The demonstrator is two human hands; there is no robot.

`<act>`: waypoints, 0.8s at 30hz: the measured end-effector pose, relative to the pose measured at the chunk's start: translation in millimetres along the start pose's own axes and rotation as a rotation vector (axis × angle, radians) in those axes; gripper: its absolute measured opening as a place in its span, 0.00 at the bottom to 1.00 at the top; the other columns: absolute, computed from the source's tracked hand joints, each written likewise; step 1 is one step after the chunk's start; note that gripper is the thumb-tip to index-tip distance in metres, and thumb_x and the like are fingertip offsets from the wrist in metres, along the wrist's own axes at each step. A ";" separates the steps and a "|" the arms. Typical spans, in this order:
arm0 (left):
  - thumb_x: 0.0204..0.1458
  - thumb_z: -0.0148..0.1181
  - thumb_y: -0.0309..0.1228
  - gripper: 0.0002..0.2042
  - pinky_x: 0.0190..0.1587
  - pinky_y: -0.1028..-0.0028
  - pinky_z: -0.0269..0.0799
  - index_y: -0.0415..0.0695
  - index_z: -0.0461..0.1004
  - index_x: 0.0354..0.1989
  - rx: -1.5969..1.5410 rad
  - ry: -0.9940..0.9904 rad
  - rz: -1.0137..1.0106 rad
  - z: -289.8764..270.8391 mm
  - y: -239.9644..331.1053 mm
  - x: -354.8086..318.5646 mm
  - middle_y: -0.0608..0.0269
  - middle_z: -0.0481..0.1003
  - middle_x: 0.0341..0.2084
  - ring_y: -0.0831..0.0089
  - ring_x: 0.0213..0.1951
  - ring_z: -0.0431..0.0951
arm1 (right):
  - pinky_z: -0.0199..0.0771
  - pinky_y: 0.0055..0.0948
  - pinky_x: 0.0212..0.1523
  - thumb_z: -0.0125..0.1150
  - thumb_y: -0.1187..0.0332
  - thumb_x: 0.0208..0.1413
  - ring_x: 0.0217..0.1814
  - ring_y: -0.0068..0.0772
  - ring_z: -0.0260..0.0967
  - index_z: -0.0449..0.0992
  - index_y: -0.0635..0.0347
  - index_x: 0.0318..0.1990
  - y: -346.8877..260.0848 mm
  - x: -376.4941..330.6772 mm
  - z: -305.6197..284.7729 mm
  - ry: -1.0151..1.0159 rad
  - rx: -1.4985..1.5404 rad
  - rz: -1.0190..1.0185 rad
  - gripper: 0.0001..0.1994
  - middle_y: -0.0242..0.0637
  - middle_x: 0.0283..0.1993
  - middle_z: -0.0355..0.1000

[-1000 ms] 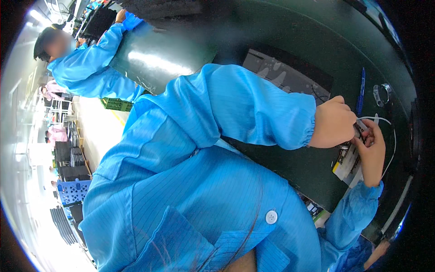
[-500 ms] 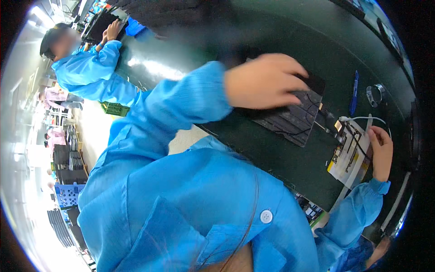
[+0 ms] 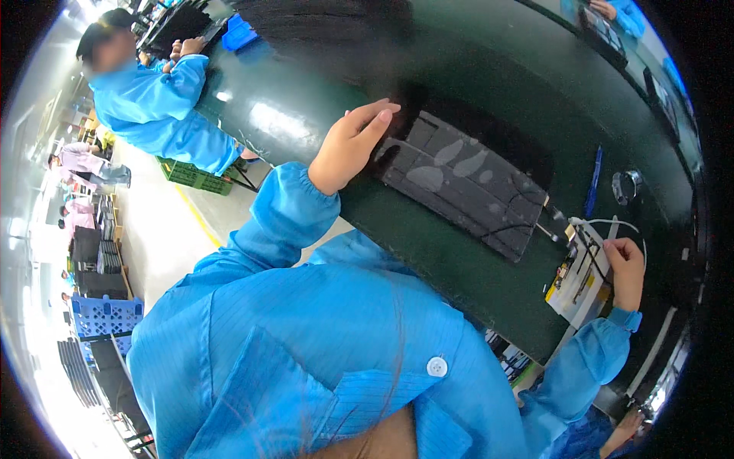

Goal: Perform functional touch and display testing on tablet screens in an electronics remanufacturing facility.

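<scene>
Far left: blue perforated basket, then a co-worker in blue above a green crate. Left hand half open, fingers loosely bent, just beside the left end of a flat black panel, which lies on the dark green table. Thin dark leads at panel's right end; pale-and-yellow board assembly just beyond. Blue pen above it. Right hand, fingers bent, at the assembly's right edge; cannot tell whether it grips.
</scene>
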State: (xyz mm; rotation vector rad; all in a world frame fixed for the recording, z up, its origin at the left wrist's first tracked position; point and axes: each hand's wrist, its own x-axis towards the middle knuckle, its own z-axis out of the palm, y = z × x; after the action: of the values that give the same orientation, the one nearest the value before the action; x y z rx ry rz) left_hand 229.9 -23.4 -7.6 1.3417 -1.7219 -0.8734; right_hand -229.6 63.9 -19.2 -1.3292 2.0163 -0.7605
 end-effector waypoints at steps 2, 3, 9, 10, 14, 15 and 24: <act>0.57 0.42 0.36 0.16 0.53 0.75 0.54 0.38 0.69 0.46 -0.171 0.008 -0.076 -2.4 3.5 1.3 0.56 0.69 0.46 0.73 0.50 0.64 | 0.57 0.17 0.29 0.58 0.69 0.48 0.27 0.16 0.57 0.73 0.63 0.28 -4.3 1.5 2.2 -0.004 0.002 -0.010 0.06 0.26 0.24 0.66; 0.57 0.43 0.36 0.16 0.53 0.76 0.54 0.37 0.69 0.45 -0.231 0.016 -0.105 -5.8 5.7 0.2 0.57 0.69 0.45 0.74 0.49 0.64 | 0.57 0.17 0.29 0.58 0.69 0.48 0.26 0.16 0.57 0.73 0.63 0.28 -3.0 4.3 5.0 -0.012 0.039 0.003 0.06 0.26 0.24 0.66; 0.57 0.41 0.35 0.16 0.52 0.73 0.58 0.36 0.68 0.44 -0.557 -0.042 -0.129 -21.7 0.3 16.2 0.56 0.70 0.42 0.71 0.46 0.67 | 0.56 0.18 0.25 0.58 0.69 0.48 0.24 0.16 0.56 0.72 0.63 0.27 -16.0 -7.0 1.1 -0.009 -0.021 0.084 0.07 0.26 0.22 0.65; 0.57 0.40 0.34 0.16 0.52 0.72 0.60 0.36 0.68 0.45 -0.733 -0.066 -0.121 -22.5 -3.7 22.0 0.55 0.70 0.41 0.69 0.45 0.68 | 0.55 0.18 0.24 0.58 0.68 0.48 0.23 0.16 0.56 0.72 0.63 0.27 -7.2 -3.2 1.6 -0.010 -0.024 0.072 0.07 0.26 0.22 0.65; 0.56 0.41 0.36 0.17 0.50 0.68 0.63 0.35 0.66 0.45 -1.020 -0.251 -0.241 -37.2 -2.1 48.8 0.51 0.70 0.41 0.66 0.45 0.69 | 0.55 0.19 0.25 0.58 0.66 0.49 0.23 0.17 0.55 0.73 0.64 0.29 -17.5 -2.4 4.8 -0.031 -0.066 0.098 0.09 0.27 0.22 0.64; 0.54 0.44 0.40 0.20 0.48 0.67 0.65 0.35 0.64 0.46 -0.985 -0.274 -0.399 -33.3 -2.2 62.3 0.50 0.68 0.43 0.65 0.44 0.69 | 0.57 0.19 0.26 0.58 0.66 0.49 0.25 0.18 0.56 0.73 0.65 0.30 -16.2 -3.7 4.8 0.005 -0.079 0.079 0.10 0.27 0.23 0.65; 0.54 0.42 0.47 0.22 0.36 0.74 0.74 0.39 0.69 0.45 -0.690 -0.424 -0.328 -5.8 14.4 87.3 0.55 0.76 0.26 0.74 0.26 0.77 | 0.44 0.43 0.59 0.48 0.54 0.54 0.59 0.48 0.49 0.61 0.66 0.47 -134.0 -88.0 101.4 0.227 -0.576 -0.599 0.22 0.48 0.57 0.55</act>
State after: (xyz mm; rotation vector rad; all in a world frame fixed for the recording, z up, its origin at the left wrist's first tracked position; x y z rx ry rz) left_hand 215.6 -105.9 21.5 1.0078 -1.2894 -1.8450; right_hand -47.4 87.5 27.8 -2.3370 2.1123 -0.6120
